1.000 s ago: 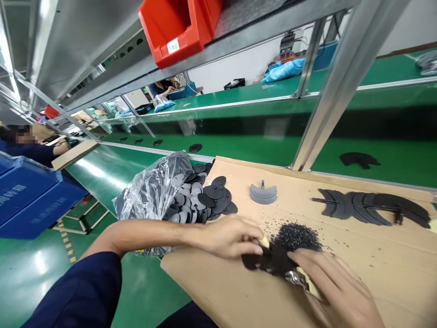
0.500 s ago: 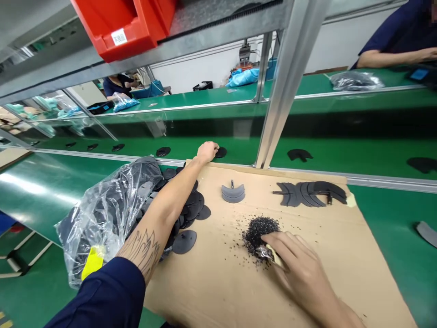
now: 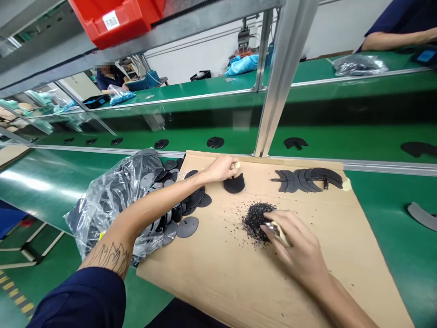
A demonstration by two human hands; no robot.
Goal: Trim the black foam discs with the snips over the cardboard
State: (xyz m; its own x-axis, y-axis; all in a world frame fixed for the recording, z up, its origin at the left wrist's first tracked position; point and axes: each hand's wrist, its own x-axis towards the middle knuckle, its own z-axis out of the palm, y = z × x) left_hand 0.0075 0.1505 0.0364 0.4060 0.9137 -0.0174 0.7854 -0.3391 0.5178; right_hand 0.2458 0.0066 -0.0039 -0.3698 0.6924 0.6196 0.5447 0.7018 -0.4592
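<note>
My left hand (image 3: 223,168) is closed, its fingertips pinching the upper edge of a dark rounded plate (image 3: 234,183) on the cardboard. A pale yellow cover shows on one of its fingertips. My right hand (image 3: 297,246) is closed at the right side of a heap of tiny black pieces (image 3: 254,221). Something shiny and a pale yellow cover show at its fingertips; what the fingers hold is not clear. Right of the plate lies a row of overlapping curved black parts (image 3: 295,180) with thin stems. A black disc (image 3: 215,142) rests on the green belt beyond my left hand.
Loose dark discs (image 3: 196,197) spill from a clear plastic bag (image 3: 112,196) on the left. Cardboard (image 3: 225,273) covers the bench. A metal post (image 3: 278,82) rises behind it, and a red bin (image 3: 119,23) sits overhead. People work across the belt.
My left hand has drawn back from the disc on the belt to the plate on the cardboard, which now looks darker and rounder. My right hand stays at the heap, its fingers slightly shifted.
</note>
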